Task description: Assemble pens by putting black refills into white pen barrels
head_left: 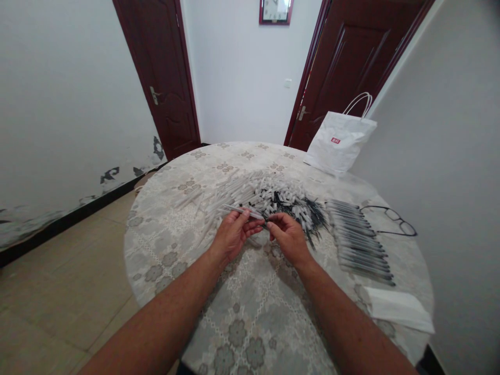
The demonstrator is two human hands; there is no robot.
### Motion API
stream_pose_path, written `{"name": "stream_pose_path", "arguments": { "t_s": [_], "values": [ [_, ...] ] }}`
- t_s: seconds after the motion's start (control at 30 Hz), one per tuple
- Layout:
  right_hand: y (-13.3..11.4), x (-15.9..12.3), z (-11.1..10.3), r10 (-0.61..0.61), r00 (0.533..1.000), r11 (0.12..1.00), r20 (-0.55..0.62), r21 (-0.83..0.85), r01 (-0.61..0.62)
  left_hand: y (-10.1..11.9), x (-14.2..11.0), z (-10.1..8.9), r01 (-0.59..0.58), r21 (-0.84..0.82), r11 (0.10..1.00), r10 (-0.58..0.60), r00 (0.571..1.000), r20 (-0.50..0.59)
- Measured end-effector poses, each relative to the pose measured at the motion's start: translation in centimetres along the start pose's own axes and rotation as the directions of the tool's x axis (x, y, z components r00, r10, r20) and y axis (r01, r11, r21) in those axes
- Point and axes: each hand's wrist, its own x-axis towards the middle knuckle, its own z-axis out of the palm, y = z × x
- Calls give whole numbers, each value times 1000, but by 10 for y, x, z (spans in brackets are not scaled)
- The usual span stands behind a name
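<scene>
My left hand [233,233] is closed around a clear pen barrel [242,211] that points left and away over the round table [250,307]. My right hand [288,233] is pinched at the barrel's near end, holding something small that I cannot make out. Just beyond both hands lies a heap of clear pen barrels [238,194], white caps [279,197] and black refills [312,213]. To the right a row of assembled pens [359,239] lies side by side.
A pair of black-framed glasses [392,217] lies at the right edge. A white paper bag [339,141] stands at the back right. A folded white cloth [396,308] lies near right. Two dark doors and a tiled floor surround the table.
</scene>
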Motion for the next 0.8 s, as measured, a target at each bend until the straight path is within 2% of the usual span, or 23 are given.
{"name": "stream_pose_path", "arguments": {
  "t_s": [0.23,0.5,0.8],
  "values": [
    [1,-1,2,21,1000,999,3,48,-21,0,0,0,-6,40,999,6,1000,-3],
    [-1,-1,3,-11,1000,998,3,60,11,-3,1,0,-3,36,999,3,1000,-3],
    [2,-2,3,-28,1000,1000,-9,2,28,-4,0,0,-11,68,998,13,1000,-21]
  ]
}}
